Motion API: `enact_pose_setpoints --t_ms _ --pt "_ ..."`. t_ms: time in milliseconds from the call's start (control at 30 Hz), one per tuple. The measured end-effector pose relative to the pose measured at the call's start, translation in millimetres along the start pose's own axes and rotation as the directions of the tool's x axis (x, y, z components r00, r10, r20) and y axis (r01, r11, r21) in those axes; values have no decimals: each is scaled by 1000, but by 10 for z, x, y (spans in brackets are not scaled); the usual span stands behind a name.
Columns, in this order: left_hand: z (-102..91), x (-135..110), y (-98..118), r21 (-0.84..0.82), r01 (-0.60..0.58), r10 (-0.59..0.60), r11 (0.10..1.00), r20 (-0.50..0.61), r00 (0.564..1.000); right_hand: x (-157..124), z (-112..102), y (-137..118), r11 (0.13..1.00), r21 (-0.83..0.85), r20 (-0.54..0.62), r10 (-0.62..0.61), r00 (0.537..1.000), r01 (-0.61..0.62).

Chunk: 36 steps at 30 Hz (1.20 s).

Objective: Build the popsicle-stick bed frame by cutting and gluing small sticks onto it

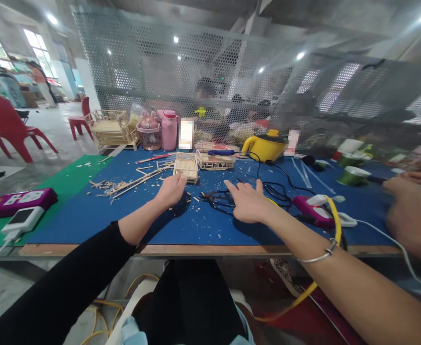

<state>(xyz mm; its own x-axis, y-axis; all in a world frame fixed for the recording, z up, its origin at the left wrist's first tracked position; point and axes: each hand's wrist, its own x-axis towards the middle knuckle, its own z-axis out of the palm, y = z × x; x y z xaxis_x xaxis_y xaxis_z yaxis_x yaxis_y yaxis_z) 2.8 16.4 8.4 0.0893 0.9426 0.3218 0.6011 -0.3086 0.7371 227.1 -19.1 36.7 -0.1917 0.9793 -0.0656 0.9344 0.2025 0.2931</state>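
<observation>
My left hand (172, 189) rests on the blue mat (88, 211) with its fingers curled in a loose fist, and I see nothing in it. Its knuckles sit against the near edge of a small flat frame of wooden sticks (186, 167). My right hand (246, 202) lies flat on the mat with its fingers spread, holding nothing. Its index finger points left, just above a black-handled pair of pliers (215, 197). A silver bangle (320, 255) circles my right wrist.
Loose sticks and chips (124, 184) litter the mat's left. A second stick model (215, 160), yellow pot (264, 146), pink bottle (169, 129) and wooden chair model (111, 127) stand behind. A pink glue gun (312, 211) and black cables lie right. Another person's hand (407, 215) works far right.
</observation>
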Motion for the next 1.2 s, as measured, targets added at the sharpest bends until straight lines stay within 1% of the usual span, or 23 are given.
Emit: enact_pose_setpoints --t_ms 67,167,300,400,467,533,633,700,767,867,967,1067,1133,1200 --pt "-14 40 38 49 -42 39 998 61 997 32 13 3 1000 -8 0 -13 1000 13" --pt "24 91 91 105 -119 101 987 162 981 89 -1 7 999 -20 -2 -43 999 42" --pt "82 106 104 157 -183 136 971 266 954 156 -109 75 995 -43 -9 -88 996 87" --pt "30 94 50 203 -181 124 962 267 956 197 -252 189 993 -18 51 -116 992 117" --pt "-43 83 1 234 -173 117 957 235 965 226 -344 268 992 42 90 -127 988 123" --pt "-117 62 -40 225 -172 123 959 217 968 258 -389 320 984 120 98 -142 985 130" --pt "-186 4 -81 248 -174 116 953 235 965 310 -311 320 965 199 92 -191 977 170" --pt "-199 -42 -105 298 -173 89 939 276 957 340 -172 295 951 227 72 -229 971 208" --pt "-193 -73 -134 301 -141 46 943 303 952 356 -9 288 939 255 30 -246 969 231" --pt "-166 -77 -178 231 -69 4 970 273 962 352 182 330 918 297 -51 -260 964 263" --pt "-138 -59 -204 155 -14 -21 988 223 975 339 255 391 898 330 -107 -272 956 292" --pt "-132 -62 -208 56 17 -29 998 228 973 350 237 410 892 375 -128 -218 967 251" --pt "-144 -78 -203 22 7 -12 1000 240 971 372 206 396 890 418 -151 -131 980 184" --pt "-157 -100 -191 32 -12 3 999 272 962 395 182 371 879 463 -188 -32 982 117"
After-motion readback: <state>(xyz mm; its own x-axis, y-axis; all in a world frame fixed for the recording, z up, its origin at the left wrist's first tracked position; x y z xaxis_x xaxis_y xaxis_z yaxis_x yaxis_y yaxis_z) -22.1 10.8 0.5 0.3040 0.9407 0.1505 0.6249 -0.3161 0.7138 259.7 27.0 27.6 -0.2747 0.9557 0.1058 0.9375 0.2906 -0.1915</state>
